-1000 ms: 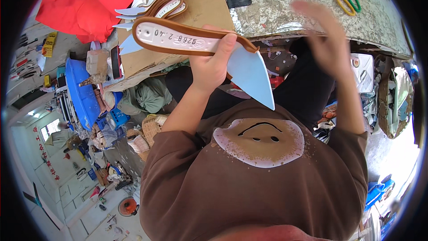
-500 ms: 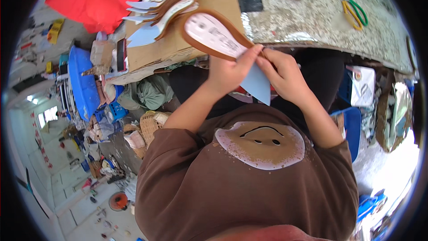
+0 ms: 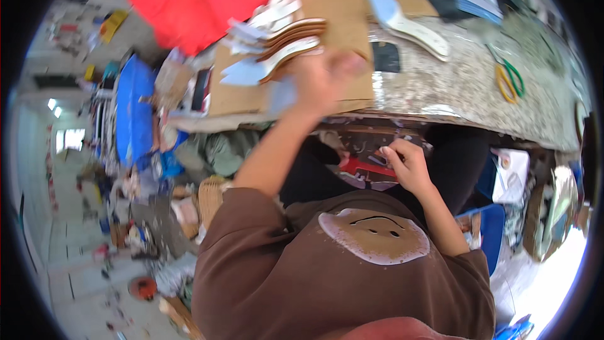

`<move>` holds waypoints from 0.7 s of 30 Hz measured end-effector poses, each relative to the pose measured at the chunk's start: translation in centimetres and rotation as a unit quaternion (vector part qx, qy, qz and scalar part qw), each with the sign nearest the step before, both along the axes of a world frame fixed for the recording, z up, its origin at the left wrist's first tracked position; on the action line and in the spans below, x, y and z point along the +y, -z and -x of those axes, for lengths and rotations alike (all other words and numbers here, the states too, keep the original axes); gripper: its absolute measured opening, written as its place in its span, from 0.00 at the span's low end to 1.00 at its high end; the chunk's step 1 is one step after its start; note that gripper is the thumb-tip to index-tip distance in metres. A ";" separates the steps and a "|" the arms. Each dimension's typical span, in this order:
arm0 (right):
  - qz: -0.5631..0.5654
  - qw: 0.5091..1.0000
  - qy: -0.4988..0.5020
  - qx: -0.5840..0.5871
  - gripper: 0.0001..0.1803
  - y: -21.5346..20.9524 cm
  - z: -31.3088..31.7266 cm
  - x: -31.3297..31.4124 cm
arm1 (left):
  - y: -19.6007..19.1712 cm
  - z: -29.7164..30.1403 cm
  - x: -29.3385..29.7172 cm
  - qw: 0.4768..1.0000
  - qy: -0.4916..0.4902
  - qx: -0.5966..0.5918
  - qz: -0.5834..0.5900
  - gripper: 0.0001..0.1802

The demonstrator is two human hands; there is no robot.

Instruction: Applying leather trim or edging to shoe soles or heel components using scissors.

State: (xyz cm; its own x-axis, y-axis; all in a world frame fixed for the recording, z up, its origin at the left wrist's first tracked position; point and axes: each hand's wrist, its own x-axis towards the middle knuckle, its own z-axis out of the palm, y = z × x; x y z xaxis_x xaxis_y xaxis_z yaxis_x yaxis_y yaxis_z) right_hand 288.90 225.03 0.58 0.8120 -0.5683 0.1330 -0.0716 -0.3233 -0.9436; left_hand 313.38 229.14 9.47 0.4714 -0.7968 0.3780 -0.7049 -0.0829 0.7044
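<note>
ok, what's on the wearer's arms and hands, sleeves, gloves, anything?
Brown sweatshirt sleeves pushed up near the elbows: left sleeve, right sleeve. Forearms bare below. Left hand is motion-blurred; right hand is bare, with no gloves, rings or watch visible.

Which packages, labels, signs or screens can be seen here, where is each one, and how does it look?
Cardboard sheet: flat on the worktop under the pile of shoe soles, brown, roughly rectangular.
Dark phone-like slab: on the speckled worktop right of the cardboard, small, black, rectangular; whether it is a screen is unclear.
White box or bag: below the worktop at the right, squarish, with a small mark.
No clear signs or labels show.
</note>
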 end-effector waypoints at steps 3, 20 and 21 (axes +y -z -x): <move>-0.013 0.994 0.108 0.019 0.14 -0.1 4.0 -3.6 | -3.1 -6.2 -4.0 0.978 -0.111 -0.170 -0.048 0.23; 0.146 0.685 0.670 0.245 0.22 2.1 47.4 -40.7 | 0.8 -10.6 3.0 0.907 -0.105 -0.406 -0.031 0.22; 0.159 0.660 0.668 0.306 0.22 2.1 47.0 -42.6 | 0.7 -10.8 4.8 0.937 -0.131 -0.317 -0.060 0.20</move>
State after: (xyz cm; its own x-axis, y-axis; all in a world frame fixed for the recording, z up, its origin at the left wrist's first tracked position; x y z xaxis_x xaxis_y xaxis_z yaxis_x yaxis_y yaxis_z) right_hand 241.87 182.45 -1.51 -0.4273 -0.8539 0.2972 -0.8289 0.2388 -0.5058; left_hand 324.17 233.90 8.74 0.3669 -0.7395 0.5644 -0.9234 -0.3631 0.1245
